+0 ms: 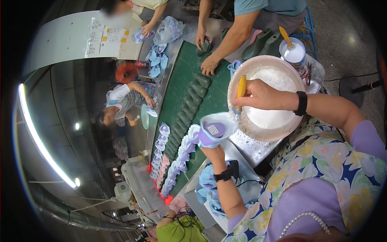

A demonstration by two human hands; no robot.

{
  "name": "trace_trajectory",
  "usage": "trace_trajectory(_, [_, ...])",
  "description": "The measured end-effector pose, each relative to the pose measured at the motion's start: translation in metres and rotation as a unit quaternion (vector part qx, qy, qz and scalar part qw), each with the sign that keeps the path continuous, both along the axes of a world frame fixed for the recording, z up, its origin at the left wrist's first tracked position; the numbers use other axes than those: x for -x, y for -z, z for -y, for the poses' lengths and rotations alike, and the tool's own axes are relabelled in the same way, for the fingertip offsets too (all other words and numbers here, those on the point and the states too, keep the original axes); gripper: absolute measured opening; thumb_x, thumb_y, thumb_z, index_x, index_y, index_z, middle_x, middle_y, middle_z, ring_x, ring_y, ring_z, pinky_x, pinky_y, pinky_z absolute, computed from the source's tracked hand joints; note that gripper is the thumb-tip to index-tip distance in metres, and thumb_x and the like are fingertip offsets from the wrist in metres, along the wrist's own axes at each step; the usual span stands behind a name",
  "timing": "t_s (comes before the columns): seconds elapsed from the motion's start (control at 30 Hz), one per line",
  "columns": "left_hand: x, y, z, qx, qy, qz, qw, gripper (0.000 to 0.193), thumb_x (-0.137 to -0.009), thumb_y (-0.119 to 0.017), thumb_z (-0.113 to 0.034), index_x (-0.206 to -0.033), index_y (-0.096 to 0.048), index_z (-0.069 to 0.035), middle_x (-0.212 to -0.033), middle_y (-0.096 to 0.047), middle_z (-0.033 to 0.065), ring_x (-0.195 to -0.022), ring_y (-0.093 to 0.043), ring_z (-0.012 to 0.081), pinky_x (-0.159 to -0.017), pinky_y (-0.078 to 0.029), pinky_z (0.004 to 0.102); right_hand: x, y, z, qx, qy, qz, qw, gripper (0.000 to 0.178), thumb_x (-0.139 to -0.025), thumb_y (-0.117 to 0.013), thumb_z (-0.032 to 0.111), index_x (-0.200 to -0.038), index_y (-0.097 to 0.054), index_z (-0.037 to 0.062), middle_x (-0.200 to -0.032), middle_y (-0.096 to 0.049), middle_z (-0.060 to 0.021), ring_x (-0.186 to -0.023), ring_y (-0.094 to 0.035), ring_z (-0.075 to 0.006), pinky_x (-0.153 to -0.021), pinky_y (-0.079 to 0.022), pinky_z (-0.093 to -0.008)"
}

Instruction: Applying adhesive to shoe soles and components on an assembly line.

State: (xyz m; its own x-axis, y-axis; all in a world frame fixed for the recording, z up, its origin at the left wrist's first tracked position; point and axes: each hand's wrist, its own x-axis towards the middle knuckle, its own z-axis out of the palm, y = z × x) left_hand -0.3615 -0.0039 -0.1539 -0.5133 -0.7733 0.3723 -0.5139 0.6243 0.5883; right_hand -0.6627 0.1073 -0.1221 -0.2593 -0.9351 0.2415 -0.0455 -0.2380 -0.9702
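My left hand (213, 154) grips a purple and light-blue shoe upper (213, 130) from below, its pale lining spread wide toward the basin. In my right hand (260, 94) is a brush (242, 86) with a yellow handle, its bristles pointing down beside the upper's edge. Whether the bristles touch the upper, I cannot tell. Under my right hand stands a wide pale-pink basin (299, 80) holding a white substance (268, 119), with white smears along its inner wall.
A green conveyor belt (219, 84) carries dark-green shoe lasts (187, 107) and rows of uppers (181, 157). Across it, a co-worker's hands (209, 64) handle a last. A white bucket (293, 54) with a brush stands behind the basin. Blue uppers (207, 181) lie piled beside my left forearm.
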Motion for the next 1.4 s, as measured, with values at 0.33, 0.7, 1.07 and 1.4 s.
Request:
trace_trajectory(0.33, [0.015,0.053,-0.052,-0.673,-0.002,-0.285,0.683,0.057,-0.091,-0.054,-0.054,-0.128,-0.054,-0.010,-0.128,-0.059,0.0107,-0.116,-0.059,0.0288,-0.100,-0.049,0.0525,-0.033,-0.014,0.006,0.377,-0.162,-0.145,0.900,0.009,-0.083,-0.066,0.011,-0.092,-0.063,0.0077,-0.091,-0.066,-0.0072,-0.091,-0.063,-0.0267,-0.078,-0.052,-0.0360])
trace_trajectory(0.7, [0.040,0.025,-0.053,-0.651,-0.050,-0.447,0.611,0.040,-0.098,-0.049,-0.035,-0.124,-0.056,-0.006,-0.126,-0.060,0.0131,-0.113,-0.060,0.0276,-0.095,-0.053,0.0438,0.002,0.000,0.012,0.060,-0.164,-0.221,0.960,0.018,-0.082,-0.069,0.017,-0.089,-0.061,0.0029,-0.079,-0.066,-0.0149,-0.074,-0.066,-0.0323,-0.067,-0.050,-0.0391])
trace_trajectory(1.07, [0.041,0.011,-0.040,-0.494,0.037,-0.339,0.800,0.044,-0.095,-0.054,-0.021,-0.135,-0.047,-0.004,-0.129,-0.057,0.0108,-0.115,-0.058,0.0234,-0.097,-0.052,0.0411,0.004,0.004,0.016,0.189,-0.093,-0.198,0.957,0.019,-0.083,-0.069,0.020,-0.087,-0.062,0.0019,-0.086,-0.067,-0.0149,-0.072,-0.065,-0.0298,-0.066,-0.050,-0.0369])
trace_trajectory(1.4, [-0.031,0.071,0.021,-0.335,-0.146,-0.385,0.848,0.028,-0.094,-0.055,-0.010,-0.121,-0.050,-0.006,-0.113,-0.061,0.0075,-0.092,-0.065,0.0217,-0.074,-0.058,0.0367,0.015,0.022,0.005,-0.035,-0.032,-0.123,0.991,0.024,-0.082,-0.070,0.021,-0.086,-0.067,-0.0021,-0.070,-0.065,-0.0124,-0.063,-0.063,-0.0177,-0.062,-0.048,-0.0304])
